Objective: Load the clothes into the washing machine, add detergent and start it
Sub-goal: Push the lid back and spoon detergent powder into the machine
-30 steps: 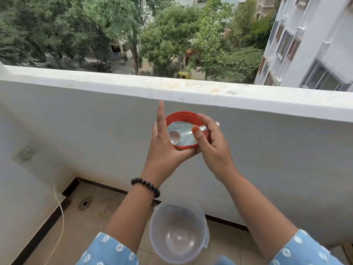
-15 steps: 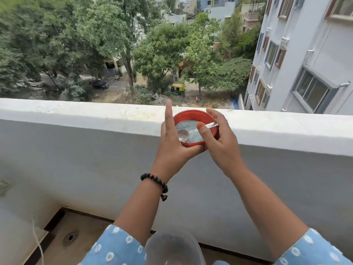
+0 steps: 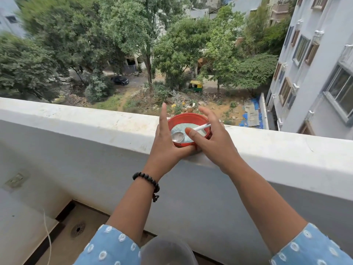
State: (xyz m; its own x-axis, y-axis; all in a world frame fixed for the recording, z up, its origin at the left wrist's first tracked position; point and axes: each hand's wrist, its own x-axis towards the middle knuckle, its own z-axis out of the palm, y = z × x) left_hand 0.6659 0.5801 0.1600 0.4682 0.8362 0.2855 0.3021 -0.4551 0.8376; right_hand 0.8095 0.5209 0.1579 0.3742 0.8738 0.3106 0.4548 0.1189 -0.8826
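A round red bowl (image 3: 183, 118) of pale blue-white detergent powder (image 3: 179, 128) sits on top of the white balcony parapet (image 3: 95, 127). A metal spoon (image 3: 178, 136) lies in it, handle pointing right. My left hand (image 3: 164, 150) holds the bowl's left side, thumb curled along its near edge and index finger straight up. My right hand (image 3: 214, 148) cups the right side, its thumb over the powder by the spoon and its fingers arched over the far rim. No washing machine or clothes are in view.
A clear plastic bucket (image 3: 168, 253) stands on the balcony floor below my arms. At lower left are a floor drain (image 3: 78, 229), a wall socket (image 3: 16, 180) and a thin hanging cord (image 3: 48, 241). Beyond the parapet is a long drop to trees and a road.
Both hands have carried the bowl up and forward from in front of the wall onto the parapet top. My view has risen, so the bucket is nearly out of frame.
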